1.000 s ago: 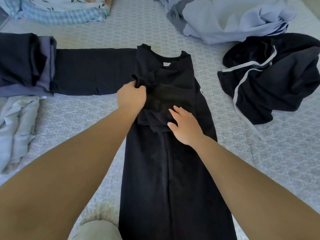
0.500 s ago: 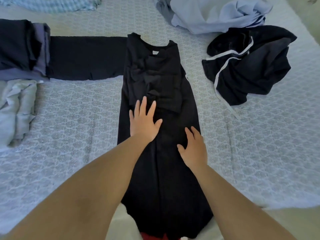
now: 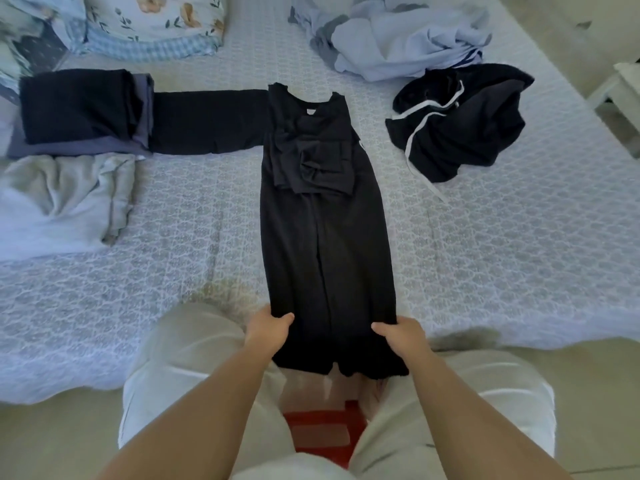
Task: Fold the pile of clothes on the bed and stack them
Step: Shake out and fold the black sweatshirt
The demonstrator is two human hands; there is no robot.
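Note:
A long black garment (image 3: 322,244) lies lengthwise on the bed (image 3: 485,271), its sides folded in to a narrow strip and one sleeve stretched out to the left. My left hand (image 3: 268,329) pinches the strip's left edge close to the hem, and my right hand (image 3: 398,336) pinches the right edge. The hem hangs over the bed's front edge. A folded stack of dark clothes (image 3: 79,110) sits at the far left. Unfolded clothes wait at the back right: a black piece with white cords (image 3: 460,123) and a pale blue heap (image 3: 408,39).
A crumpled light grey garment (image 3: 62,199) lies at the left, in front of the stack. A floral pillow (image 3: 149,22) rests at the back left. My knees in light trousers (image 3: 187,348) press against the bed's front edge. White furniture (image 3: 620,84) stands at the far right.
Both hands slid from the garment's upper middle down toward me to the hem end and took hold of its two edges. The view pulled back from the bed.

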